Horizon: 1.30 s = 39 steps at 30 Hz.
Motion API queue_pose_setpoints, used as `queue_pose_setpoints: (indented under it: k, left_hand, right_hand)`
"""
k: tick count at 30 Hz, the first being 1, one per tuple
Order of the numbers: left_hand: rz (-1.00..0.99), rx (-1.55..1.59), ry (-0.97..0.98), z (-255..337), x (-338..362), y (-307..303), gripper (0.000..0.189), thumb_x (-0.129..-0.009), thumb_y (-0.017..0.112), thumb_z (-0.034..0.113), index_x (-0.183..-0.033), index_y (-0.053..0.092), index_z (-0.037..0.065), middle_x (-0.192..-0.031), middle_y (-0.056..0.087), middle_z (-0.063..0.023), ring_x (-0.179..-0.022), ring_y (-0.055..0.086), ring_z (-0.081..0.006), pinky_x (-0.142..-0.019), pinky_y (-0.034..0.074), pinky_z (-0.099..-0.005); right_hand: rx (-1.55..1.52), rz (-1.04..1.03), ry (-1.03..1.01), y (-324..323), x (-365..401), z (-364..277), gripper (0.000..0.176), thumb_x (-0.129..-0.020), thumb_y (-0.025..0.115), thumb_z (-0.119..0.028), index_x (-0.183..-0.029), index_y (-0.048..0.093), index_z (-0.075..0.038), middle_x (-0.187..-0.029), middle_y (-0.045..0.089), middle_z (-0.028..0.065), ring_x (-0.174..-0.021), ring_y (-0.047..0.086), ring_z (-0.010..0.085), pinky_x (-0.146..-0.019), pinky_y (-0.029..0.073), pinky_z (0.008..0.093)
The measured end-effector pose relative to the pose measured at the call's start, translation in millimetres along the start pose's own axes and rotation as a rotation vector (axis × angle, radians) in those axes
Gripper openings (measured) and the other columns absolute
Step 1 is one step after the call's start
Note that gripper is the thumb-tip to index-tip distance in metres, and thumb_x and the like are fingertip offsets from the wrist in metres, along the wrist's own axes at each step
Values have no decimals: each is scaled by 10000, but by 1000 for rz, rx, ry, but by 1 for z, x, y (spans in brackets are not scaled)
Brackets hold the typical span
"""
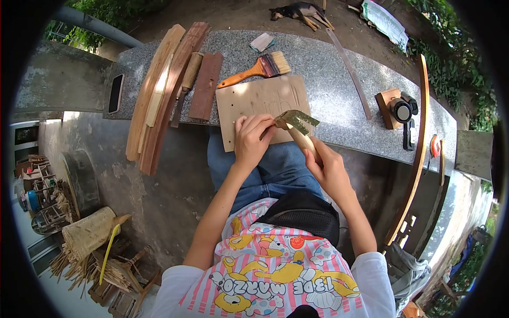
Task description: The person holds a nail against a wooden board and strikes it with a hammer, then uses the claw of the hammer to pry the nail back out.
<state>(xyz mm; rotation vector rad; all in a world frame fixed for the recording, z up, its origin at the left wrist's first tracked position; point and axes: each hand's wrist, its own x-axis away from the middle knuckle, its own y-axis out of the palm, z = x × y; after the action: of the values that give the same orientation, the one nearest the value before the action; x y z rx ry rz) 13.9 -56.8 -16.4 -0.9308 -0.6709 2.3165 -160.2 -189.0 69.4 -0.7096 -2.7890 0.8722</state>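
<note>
My right hand (331,167) is wrapped around the pale wooden handle of a claw hammer (302,139). The hammer's metal head lies over the lower part of a thin wooden board (262,98), its split claw pointing right. My left hand (253,139) is closed on the board with its fingertips pinched beside the hammer head; anything between them is hidden. Small holes run along the board's left side, and faint lines are drawn on its upper right. The board rests partly on the stone bench and partly over my lap.
On the stone bench (334,100) lie a paintbrush (260,69), a chisel (188,79), a reddish wood block (207,87), long wooden strips (154,95), a phone (116,94), a flat metal strip (350,71) and a tape measure (435,146). A curved wooden strip (416,175) crosses the right edge. A dog (302,13) lies beyond.
</note>
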Motion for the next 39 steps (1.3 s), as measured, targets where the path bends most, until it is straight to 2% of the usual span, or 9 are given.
queue_pose_setpoints:
  k: [9,11,14,18,26,29,31,35,39]
  left_hand:
    - [18,20,1,2,-1,-1,111,-824,785,116,-899,717,69,-980,705,12,-954,658,-184,-899,386,-371]
    - [12,18,-3,0,-1,1,106,-829,786,125,-890,718,69,-977,706,12,-954,658,-184,-901,386,-371]
    - [19,27,-8,0,0,1,107,-832,787,135,-882,719,69,-979,707,12,-955,659,-185,-908,387,-373]
    - [11,38,-12,1,-1,0,110,-816,797,116,-885,726,66,-974,713,3,-934,663,-190,-902,395,-367]
    - [-18,52,-12,-2,-1,0,123,-831,781,119,-920,720,63,-998,699,-4,-958,655,-206,-922,402,-379]
    - [-69,117,-37,-3,-1,-6,110,-864,760,113,-955,730,60,-1023,696,-22,-969,655,-224,-937,422,-371]
    - [-62,281,-177,-5,-3,-9,110,-878,745,74,-985,742,51,-1032,703,-48,-946,670,-235,-923,453,-356]
    - [-123,152,-46,1,-9,-17,113,-883,741,63,-995,745,54,-1019,701,-53,-942,667,-240,-882,477,-337]
    - [-120,130,-48,2,-8,-11,123,-861,766,68,-981,741,55,-998,702,-54,-913,664,-245,-871,477,-346]
  right_hand:
    - [37,64,-16,4,-1,-3,288,-980,667,-152,-1191,604,34,-879,661,242,-735,665,415,-661,518,431]
    - [77,-40,33,3,-2,-1,309,-979,670,-154,-1213,598,35,-891,662,249,-746,666,423,-665,521,433]
    - [46,74,-20,2,1,-15,310,-979,671,-157,-1210,595,34,-883,663,249,-744,663,428,-659,517,443]
    - [97,-9,-11,7,0,-2,300,-981,666,-143,-1212,595,33,-878,665,244,-740,667,423,-657,521,435]
    - [13,31,53,5,2,-6,260,-998,642,-163,-1165,613,35,-834,654,239,-713,661,407,-649,506,432]
    - [9,24,66,2,-8,-3,250,-1001,635,-164,-1154,616,33,-804,645,239,-692,649,405,-637,494,429]
    - [6,67,47,-1,-18,2,246,-1002,631,-164,-1148,615,33,-788,640,240,-681,643,404,-632,489,428]
    - [66,81,74,1,-33,21,242,-1009,615,-180,-1109,613,40,-769,631,250,-668,636,413,-630,484,447]
    - [62,77,58,7,-33,31,244,-1001,621,-176,-1096,615,48,-772,636,265,-664,641,428,-622,482,458]
